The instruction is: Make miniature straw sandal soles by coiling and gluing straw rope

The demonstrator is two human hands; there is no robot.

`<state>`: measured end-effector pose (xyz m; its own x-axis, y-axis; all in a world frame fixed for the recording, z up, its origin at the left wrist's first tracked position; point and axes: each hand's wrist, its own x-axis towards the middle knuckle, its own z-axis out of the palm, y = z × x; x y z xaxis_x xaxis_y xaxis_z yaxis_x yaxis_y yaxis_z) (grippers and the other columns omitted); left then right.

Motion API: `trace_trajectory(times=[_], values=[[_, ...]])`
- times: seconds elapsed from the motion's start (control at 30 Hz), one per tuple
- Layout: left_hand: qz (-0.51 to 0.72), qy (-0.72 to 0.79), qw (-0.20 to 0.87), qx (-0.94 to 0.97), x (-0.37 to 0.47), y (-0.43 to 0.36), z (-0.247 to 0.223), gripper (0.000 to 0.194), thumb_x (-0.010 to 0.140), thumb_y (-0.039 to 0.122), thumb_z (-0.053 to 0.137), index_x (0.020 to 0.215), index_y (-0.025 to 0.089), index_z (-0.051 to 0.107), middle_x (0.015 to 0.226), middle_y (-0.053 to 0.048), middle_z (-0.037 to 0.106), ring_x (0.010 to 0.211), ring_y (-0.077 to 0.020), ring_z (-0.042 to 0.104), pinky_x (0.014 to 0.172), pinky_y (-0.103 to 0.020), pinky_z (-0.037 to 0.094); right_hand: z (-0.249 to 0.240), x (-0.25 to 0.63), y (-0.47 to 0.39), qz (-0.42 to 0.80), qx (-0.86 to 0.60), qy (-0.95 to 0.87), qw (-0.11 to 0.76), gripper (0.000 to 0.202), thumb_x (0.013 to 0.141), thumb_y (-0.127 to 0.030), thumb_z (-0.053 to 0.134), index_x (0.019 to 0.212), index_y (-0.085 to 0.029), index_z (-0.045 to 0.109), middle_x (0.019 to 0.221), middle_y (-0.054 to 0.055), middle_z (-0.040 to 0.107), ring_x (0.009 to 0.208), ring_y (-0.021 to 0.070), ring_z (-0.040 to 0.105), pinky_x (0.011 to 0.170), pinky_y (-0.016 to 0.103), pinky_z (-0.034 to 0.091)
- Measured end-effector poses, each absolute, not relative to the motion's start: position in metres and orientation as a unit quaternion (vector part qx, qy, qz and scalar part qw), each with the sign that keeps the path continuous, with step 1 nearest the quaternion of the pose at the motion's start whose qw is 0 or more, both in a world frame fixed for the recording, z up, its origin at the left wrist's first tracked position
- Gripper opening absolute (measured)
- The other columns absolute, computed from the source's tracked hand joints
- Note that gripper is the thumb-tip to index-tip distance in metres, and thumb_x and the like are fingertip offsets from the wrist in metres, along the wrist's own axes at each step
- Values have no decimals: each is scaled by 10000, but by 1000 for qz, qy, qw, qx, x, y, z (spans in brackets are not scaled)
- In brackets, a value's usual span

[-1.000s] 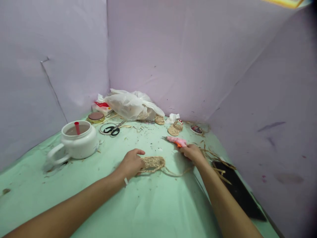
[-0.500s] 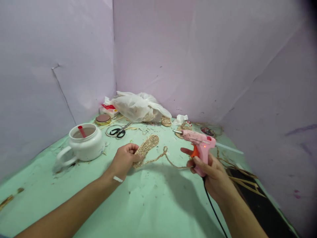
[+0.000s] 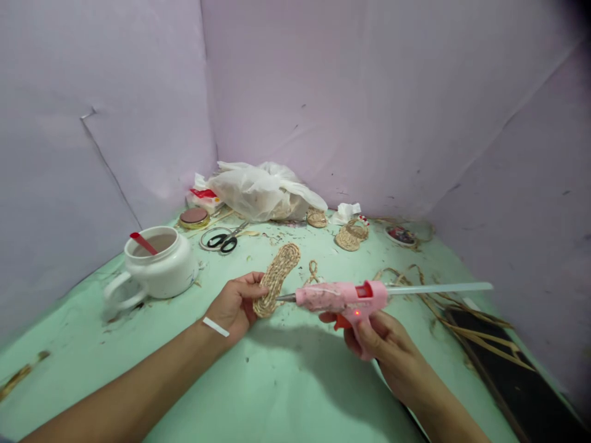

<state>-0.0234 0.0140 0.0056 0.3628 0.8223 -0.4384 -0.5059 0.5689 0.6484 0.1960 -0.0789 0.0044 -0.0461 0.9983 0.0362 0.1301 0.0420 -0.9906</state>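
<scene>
My left hand [image 3: 240,304] pinches a small sole-shaped piece of coiled, braided straw [image 3: 279,274] between thumb and fingers, tilted up over the table. Wrapped round the grip of a pink hot glue gun [image 3: 339,297] is my right hand [image 3: 383,341], with a finger by the orange trigger. The metal nozzle meets the lower right edge of the straw sole; whether glue is coming out is too small to tell. A clear glue stick [image 3: 438,288] sticks out of the gun's back. A loop of straw braid [image 3: 313,271] shows behind the gun, which hides the rest.
A white mug [image 3: 159,264] with a red stick stands at left. Black-handled scissors [image 3: 226,239], a round tin [image 3: 194,217] and a white plastic bag [image 3: 265,194] lie behind. Tiny straw slippers [image 3: 348,237], loose straw strips [image 3: 484,338] and a dark board [image 3: 517,375] are at right.
My right hand has brought the glue gun left and down, so its nozzle now meets the straw sole. The sole has turned more upright in my left hand.
</scene>
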Motion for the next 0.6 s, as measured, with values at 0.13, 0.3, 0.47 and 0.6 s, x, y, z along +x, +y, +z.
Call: trace_trajectory(times=[0.13, 0.3, 0.47, 0.6], values=[[412, 398, 791, 215, -25, 16, 6, 191, 563, -1, 614, 721, 107, 603, 675, -66, 677, 559, -166, 633, 548, -259, 493, 6, 199, -78, 387, -544, -590, 455, 391, 822, -526, 533, 744, -167, 666, 577, 1, 515, 529, 115, 411, 488, 229, 322], [406, 401, 791, 221, -25, 17, 6, 194, 553, -7, 622, 713, 102, 603, 653, -66, 672, 540, -167, 626, 544, -261, 480, 10, 198, -78, 323, -562, -626, 434, 277, 818, -420, 551, 845, -177, 682, 801, 57, 682, 739, 188, 601, 662, 264, 454], [405, 395, 794, 221, -25, 17, 5, 187, 548, -7, 621, 698, 103, 601, 646, -69, 671, 550, -179, 630, 549, -272, 477, 13, 197, -77, 299, -568, -640, 423, 270, 816, -393, 537, 823, -168, 686, 808, 68, 703, 723, 192, 630, 655, 262, 484], [407, 387, 798, 217, -26, 18, 3, 183, 547, -14, 615, 687, 103, 601, 625, -61, 666, 529, -172, 621, 539, -269, 472, 15, 197, -77, 293, -564, -646, 422, 260, 813, -385, 535, 807, -171, 683, 772, 55, 701, 705, 186, 632, 633, 251, 487]])
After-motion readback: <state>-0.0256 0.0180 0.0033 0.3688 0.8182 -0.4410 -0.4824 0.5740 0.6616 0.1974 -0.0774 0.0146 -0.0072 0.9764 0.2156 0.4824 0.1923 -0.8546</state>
